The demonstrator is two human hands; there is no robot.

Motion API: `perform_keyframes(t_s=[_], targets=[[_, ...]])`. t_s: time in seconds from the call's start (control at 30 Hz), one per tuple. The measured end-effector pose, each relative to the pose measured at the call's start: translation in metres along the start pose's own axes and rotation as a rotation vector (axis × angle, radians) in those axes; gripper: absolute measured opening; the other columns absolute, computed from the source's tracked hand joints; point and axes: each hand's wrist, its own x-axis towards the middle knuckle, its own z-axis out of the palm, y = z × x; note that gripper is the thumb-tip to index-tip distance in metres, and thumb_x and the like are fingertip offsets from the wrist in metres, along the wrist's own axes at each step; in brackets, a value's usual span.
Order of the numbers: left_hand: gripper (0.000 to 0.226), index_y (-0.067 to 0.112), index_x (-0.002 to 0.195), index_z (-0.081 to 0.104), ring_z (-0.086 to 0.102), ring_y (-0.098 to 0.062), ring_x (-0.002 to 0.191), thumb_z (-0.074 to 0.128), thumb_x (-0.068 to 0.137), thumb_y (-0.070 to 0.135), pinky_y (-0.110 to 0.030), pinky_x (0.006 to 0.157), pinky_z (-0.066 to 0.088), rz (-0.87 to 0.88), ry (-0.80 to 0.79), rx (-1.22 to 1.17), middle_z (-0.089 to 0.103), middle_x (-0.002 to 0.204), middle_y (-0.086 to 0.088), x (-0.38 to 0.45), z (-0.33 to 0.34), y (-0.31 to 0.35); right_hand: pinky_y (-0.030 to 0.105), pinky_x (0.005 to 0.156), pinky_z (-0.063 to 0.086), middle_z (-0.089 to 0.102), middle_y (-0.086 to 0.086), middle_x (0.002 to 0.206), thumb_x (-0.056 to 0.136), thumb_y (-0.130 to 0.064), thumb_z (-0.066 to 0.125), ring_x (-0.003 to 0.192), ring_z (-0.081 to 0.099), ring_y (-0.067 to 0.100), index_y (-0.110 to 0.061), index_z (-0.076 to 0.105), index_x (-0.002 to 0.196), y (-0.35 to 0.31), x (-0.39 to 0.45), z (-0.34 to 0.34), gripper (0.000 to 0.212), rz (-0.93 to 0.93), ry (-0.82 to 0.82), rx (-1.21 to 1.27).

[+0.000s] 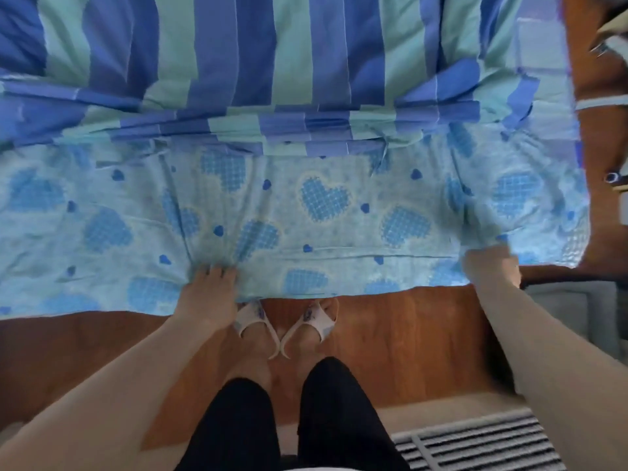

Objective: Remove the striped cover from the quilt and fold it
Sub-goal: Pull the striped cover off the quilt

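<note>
The striped cover point(210, 52), in blue and pale green bands, fills the top of the view and bunches into folds along its near edge. Out from under it comes the quilt point(323, 205), light blue with checked hearts, hanging over the bed's near edge. My left hand point(209, 287) grips the quilt's lower edge left of centre, fingers curled into the cloth. My right hand point(491, 268) grips the quilt's lower right corner, the fingertips hidden in the fabric.
I stand on a brown wooden floor point(390, 331) in white sandals point(289, 322), with my legs in black trousers below. A striped grey mat point(475, 443) lies at the bottom right. Dark objects sit at the right edge point(615, 176).
</note>
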Motion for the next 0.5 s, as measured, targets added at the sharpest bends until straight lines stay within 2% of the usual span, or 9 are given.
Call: perform_keyframes(t_s=[0.07, 0.1, 0.17, 0.27, 0.37, 0.43, 0.5], targets=[[0.051, 0.019, 0.135, 0.045, 0.043, -0.028, 0.128, 0.059, 0.091, 0.039, -0.044, 0.092, 0.050, 0.021, -0.085, -0.046, 0.049, 0.134, -0.003, 0.001, -0.006, -0.003, 0.045, 0.089, 0.044, 0.049, 0.018, 0.134, 0.092, -0.016, 0.047, 0.119, 0.052, 0.042, -0.005, 0.043, 0.138, 0.001, 0.008, -0.013, 0.048, -0.080, 0.017, -0.053], [0.047, 0.020, 0.132, 0.048, 0.046, -0.026, 0.125, 0.058, 0.091, 0.040, -0.044, 0.095, 0.049, 0.020, -0.156, -0.098, 0.050, 0.131, -0.002, -0.001, -0.014, -0.005, 0.043, 0.087, 0.044, 0.050, 0.019, 0.132, 0.093, -0.017, 0.047, 0.118, 0.052, 0.041, -0.004, 0.045, 0.135, 0.004, 0.018, -0.020, 0.044, -0.121, -0.025, -0.095], [0.036, 0.024, 0.124, 0.055, 0.053, -0.022, 0.116, 0.057, 0.092, 0.041, -0.042, 0.094, 0.050, -0.015, -0.240, -0.165, 0.056, 0.124, 0.000, -0.008, -0.031, -0.004, 0.043, 0.095, 0.045, 0.050, 0.021, 0.133, 0.095, -0.017, 0.047, 0.122, 0.051, 0.041, -0.001, 0.051, 0.131, 0.009, 0.041, -0.043, 0.040, -0.135, -0.074, -0.151], [0.028, 0.025, 0.114, 0.059, 0.055, -0.021, 0.107, 0.051, 0.093, 0.041, -0.038, 0.089, 0.050, 0.007, -0.175, -0.121, 0.058, 0.115, 0.002, -0.019, -0.049, 0.018, 0.041, 0.094, 0.045, 0.055, 0.024, 0.126, 0.092, -0.014, 0.050, 0.118, 0.055, 0.042, 0.004, 0.054, 0.126, 0.016, 0.086, -0.081, 0.038, -0.106, -0.038, -0.113], [0.021, 0.027, 0.107, 0.065, 0.060, -0.016, 0.100, 0.049, 0.093, 0.027, -0.030, 0.082, 0.048, 0.028, -0.062, -0.303, 0.062, 0.105, 0.009, -0.027, -0.053, 0.077, 0.038, 0.088, 0.045, 0.055, 0.021, 0.132, 0.089, -0.030, 0.057, 0.117, 0.055, 0.040, -0.006, 0.044, 0.141, 0.026, 0.141, -0.108, 0.059, -0.119, -0.051, -0.001], [0.017, 0.034, 0.096, 0.067, 0.065, -0.010, 0.093, 0.052, 0.094, 0.028, -0.026, 0.076, 0.046, -0.056, -0.092, -0.599, 0.066, 0.094, 0.016, -0.027, -0.049, 0.129, 0.045, 0.101, 0.044, 0.044, 0.018, 0.148, 0.088, -0.049, 0.062, 0.129, 0.047, 0.040, -0.017, 0.027, 0.154, 0.029, 0.180, -0.114, 0.082, -0.183, -0.119, 0.031], [0.013, 0.034, 0.091, 0.070, 0.069, -0.009, 0.085, 0.058, 0.094, 0.029, -0.026, 0.073, 0.050, -0.191, -0.173, -0.910, 0.072, 0.086, 0.011, -0.025, -0.045, 0.184, 0.050, 0.110, 0.037, 0.034, 0.015, 0.156, 0.084, -0.058, 0.066, 0.136, 0.041, 0.040, -0.023, 0.014, 0.158, 0.026, 0.214, -0.111, 0.097, -0.235, -0.239, 0.125]])
